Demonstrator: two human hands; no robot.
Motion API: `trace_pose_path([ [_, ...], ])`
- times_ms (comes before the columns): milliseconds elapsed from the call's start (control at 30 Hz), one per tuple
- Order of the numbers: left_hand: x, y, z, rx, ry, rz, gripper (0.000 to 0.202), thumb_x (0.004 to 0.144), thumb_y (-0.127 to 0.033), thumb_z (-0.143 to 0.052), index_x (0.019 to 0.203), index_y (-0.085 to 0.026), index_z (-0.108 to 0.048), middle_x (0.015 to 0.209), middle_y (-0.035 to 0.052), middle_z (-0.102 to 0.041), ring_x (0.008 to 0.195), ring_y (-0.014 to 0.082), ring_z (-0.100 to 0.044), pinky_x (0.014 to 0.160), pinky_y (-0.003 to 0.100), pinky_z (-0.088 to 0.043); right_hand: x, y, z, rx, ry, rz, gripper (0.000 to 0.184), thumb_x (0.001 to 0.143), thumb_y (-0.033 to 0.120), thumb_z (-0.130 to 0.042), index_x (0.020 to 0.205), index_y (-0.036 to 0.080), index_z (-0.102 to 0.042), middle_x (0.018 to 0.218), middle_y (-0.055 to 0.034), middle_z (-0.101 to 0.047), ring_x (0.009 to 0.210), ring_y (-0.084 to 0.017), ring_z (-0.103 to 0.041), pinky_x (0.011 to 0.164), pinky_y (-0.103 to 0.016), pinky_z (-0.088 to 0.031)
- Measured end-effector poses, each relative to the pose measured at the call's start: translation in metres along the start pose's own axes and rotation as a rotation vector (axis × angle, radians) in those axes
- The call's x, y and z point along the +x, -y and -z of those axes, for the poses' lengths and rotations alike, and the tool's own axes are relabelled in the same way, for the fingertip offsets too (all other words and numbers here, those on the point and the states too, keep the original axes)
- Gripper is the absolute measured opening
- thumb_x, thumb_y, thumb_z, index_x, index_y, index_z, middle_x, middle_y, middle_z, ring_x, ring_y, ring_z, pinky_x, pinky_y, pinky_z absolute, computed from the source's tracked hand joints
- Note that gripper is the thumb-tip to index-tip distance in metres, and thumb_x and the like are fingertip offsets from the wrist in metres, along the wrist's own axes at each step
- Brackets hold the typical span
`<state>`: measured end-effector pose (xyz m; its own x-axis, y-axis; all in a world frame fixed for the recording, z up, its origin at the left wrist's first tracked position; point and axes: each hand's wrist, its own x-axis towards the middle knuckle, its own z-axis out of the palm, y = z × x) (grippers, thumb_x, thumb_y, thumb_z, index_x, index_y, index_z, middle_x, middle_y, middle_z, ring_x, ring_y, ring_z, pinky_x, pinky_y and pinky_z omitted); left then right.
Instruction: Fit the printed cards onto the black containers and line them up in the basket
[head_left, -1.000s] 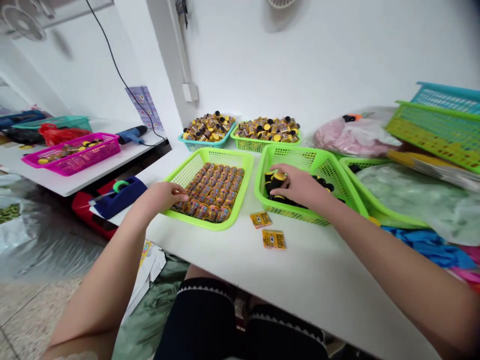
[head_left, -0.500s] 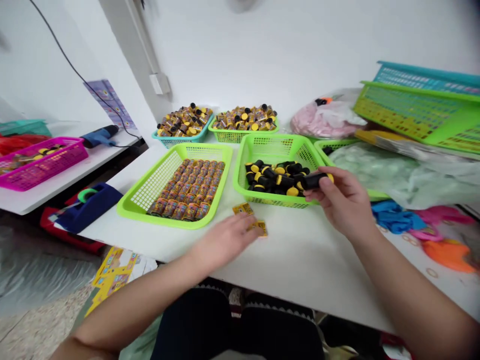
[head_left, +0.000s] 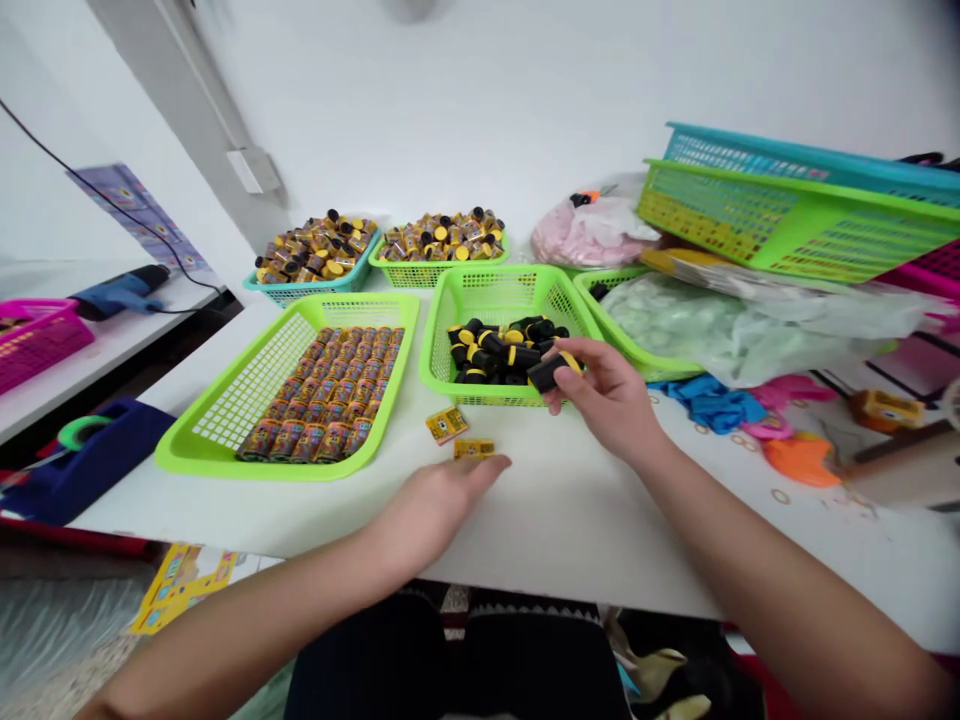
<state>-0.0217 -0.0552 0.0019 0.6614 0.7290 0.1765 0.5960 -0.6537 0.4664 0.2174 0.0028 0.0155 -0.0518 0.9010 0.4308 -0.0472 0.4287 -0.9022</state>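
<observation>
The right hand (head_left: pixel 607 400) pinches a yellow-ended black cylinder (head_left: pixel 551 372) just above the rim of a green basket (head_left: pixel 495 275) of similar cylinders; the open left hand (head_left: pixel 439 505) rests on the bench (head_left: pixel 570 530) beside two yellow packets (head_left: pixel 473 449).

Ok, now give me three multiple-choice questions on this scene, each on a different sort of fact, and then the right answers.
1. Where do the two small yellow packets lie?
A) in the pink basket
B) on the table, just beyond the left hand
C) on the tape dispenser

2. What colour is the basket of loose black pieces?
A) green
B) pink
C) teal

3. What is the right hand doing?
A) lying flat on the table
B) holding a black cylinder
C) reaching into the pink basket

Answers: 1 B, they sit on the bare tabletop; 2 A, its rim is bright green; 3 B, fingers and thumb pinch the cylinder.
</observation>
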Motion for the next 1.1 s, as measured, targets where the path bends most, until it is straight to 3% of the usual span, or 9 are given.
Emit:
trace_pose_path([
  [67, 0.010, -0.003, 0.011, -0.184, -0.114, 0.023, 0.046, 0.089, -0.005, -0.048, 0.129, -0.025, -0.058, 0.106, 0.0044, -0.074, 0.089, 0.0169, -0.071, 0.082, 0.029, -0.056, 0.001, 0.000, 0.001, 0.022, -0.025, 0.002, 0.032, 0.082, 0.044, -0.075, 0.108, 0.030, -0.064, 0.081, 0.0022, -0.067, 0.056, -0.012, -0.063, 0.053, -0.030, -0.056],
  [133, 0.027, -0.005, 0.022, -0.392, -0.214, 0.035, 0.034, 0.084, -0.006, -0.054, 0.110, -0.022, -0.070, 0.093, 0.0027, -0.072, 0.080, 0.0140, -0.070, 0.073, 0.024, -0.055, 0.001, 0.001, 0.003, 0.053, -0.031, 0.009, 0.030, 0.083, 0.042, -0.075, 0.107, 0.029, -0.065, 0.082, 0.0028, -0.066, 0.057, -0.011, -0.062, 0.053, -0.029, -0.055],
  [267, 0.059, 0.001, 0.024, -0.707, -0.229, 0.046, 0.008, 0.075, -0.013, -0.070, 0.078, -0.017, -0.075, 0.088, 0.0047, -0.069, 0.075, 0.0128, -0.066, 0.064, 0.022, -0.053, 0.001, 0.001, 0.003, 0.069, -0.019, -0.020, 0.030, 0.083, 0.041, -0.075, 0.107, 0.028, -0.064, 0.083, 0.0032, -0.066, 0.058, -0.010, -0.063, 0.056, -0.029, -0.056],
  [367, 0.066, 0.011, 0.011, -0.984, -0.177, 0.155, 0.016, 0.070, -0.025, -0.082, 0.079, -0.015, -0.073, 0.082, 0.0041, -0.072, 0.071, 0.0132, -0.067, 0.064, 0.024, -0.055, 0.000, 0.000, 0.001, 0.079, 0.013, -0.041, 0.029, 0.082, 0.041, -0.075, 0.105, 0.028, -0.064, 0.086, 0.0028, -0.067, 0.058, -0.010, -0.064, 0.054, -0.027, -0.056],
  [467, 0.063, 0.020, -0.001, -1.161, -0.164, 0.180, 0.032, 0.069, -0.030, -0.085, 0.094, -0.015, -0.070, 0.078, 0.0023, -0.074, 0.067, 0.0130, -0.069, 0.065, 0.024, -0.056, -0.004, -0.001, -0.002, 0.113, 0.069, -0.047, 0.026, 0.085, 0.037, -0.074, 0.107, 0.028, -0.065, 0.082, 0.0033, -0.067, 0.057, -0.010, -0.064, 0.051, -0.025, -0.054],
  [633, 0.054, 0.027, -0.006, -0.991, -0.305, 0.042, 0.043, 0.090, -0.033, -0.065, 0.129, -0.018, -0.054, 0.084, 0.0026, -0.076, 0.078, 0.0153, -0.073, 0.072, 0.027, -0.058, -0.011, 0.001, -0.009, 0.173, 0.075, -0.077, 0.022, 0.087, 0.036, -0.072, 0.106, 0.026, -0.068, 0.080, 0.0022, -0.068, 0.055, -0.008, -0.061, 0.049, -0.023, -0.051],
  [800, 0.046, 0.032, -0.015, -0.566, -0.326, -0.076, 0.042, 0.097, -0.028, -0.054, 0.137, -0.024, -0.044, 0.099, 0.0048, -0.078, 0.087, 0.0161, -0.075, 0.078, 0.027, -0.057, -0.012, 0.008, -0.015, 0.267, 0.023, -0.184, 0.019, 0.087, 0.038, -0.072, 0.101, 0.025, -0.071, 0.071, 0.0029, -0.067, 0.050, -0.007, -0.059, 0.046, -0.021, -0.049],
  [1000, 0.047, 0.032, -0.021, -0.636, -0.602, -0.172, 0.041, 0.097, -0.027, -0.057, 0.132, -0.023, -0.037, 0.098, 0.0043, -0.078, 0.088, 0.0152, -0.076, 0.080, 0.025, -0.059, -0.013, 0.009, -0.017, 0.244, 0.099, -0.241, 0.021, 0.086, 0.038, -0.073, 0.102, 0.024, -0.072, 0.070, 0.0031, -0.066, 0.049, -0.008, -0.059, 0.043, -0.020, -0.047],
  [1100, 0.049, 0.026, -0.015, -0.745, -0.636, -0.234, 0.040, 0.094, -0.021, -0.062, 0.126, -0.025, -0.038, 0.092, 0.0007, -0.077, 0.085, 0.0140, -0.077, 0.080, 0.023, -0.060, -0.014, 0.010, -0.016, 0.159, 0.131, -0.217, 0.023, 0.084, 0.036, -0.075, 0.103, 0.024, -0.070, 0.067, 0.0042, -0.064, 0.049, -0.008, -0.058, 0.044, -0.021, -0.047],
])
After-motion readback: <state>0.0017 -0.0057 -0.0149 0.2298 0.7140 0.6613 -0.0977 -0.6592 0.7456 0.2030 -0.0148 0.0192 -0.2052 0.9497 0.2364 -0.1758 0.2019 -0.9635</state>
